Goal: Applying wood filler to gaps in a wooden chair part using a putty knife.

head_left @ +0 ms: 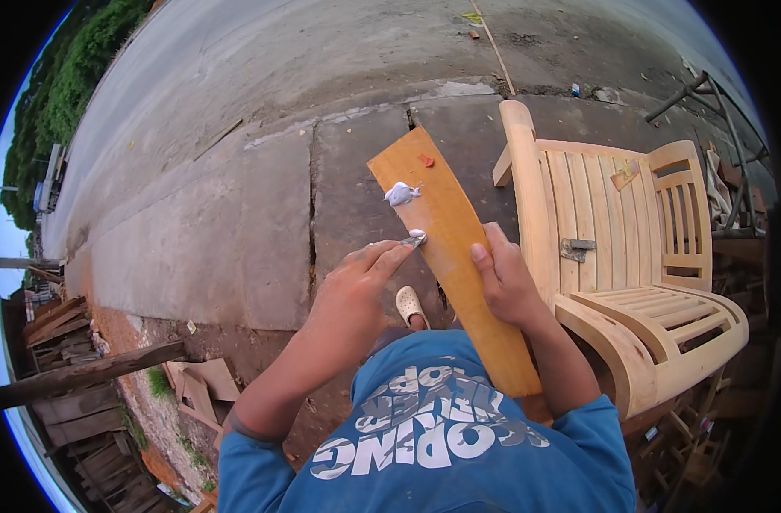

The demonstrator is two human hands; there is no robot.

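A long yellow-brown wooden board [459, 224] slants in front of me, its lower end against my blue shirt. My right hand [512, 280] grips the board's right edge, thumb on the face. In my left hand [358, 280] is a small putty knife [415, 240], held in a pinch, with pale paste on its tip at the board's left edge. A mound of whitish paste [402, 194] sits higher on the board, near a small reddish-orange dab [426, 161]. Between the mound and the knife the wood looks smeared with a pale film.
A pale slatted wooden bench [608, 218] stands at my right, with a scraper-like piece [625, 175] and a dark flat object [576, 249] on it. A metal frame [724, 128] is beyond. Scrap wood [204, 389] lies left on the ground, below a wooden beam [91, 374].
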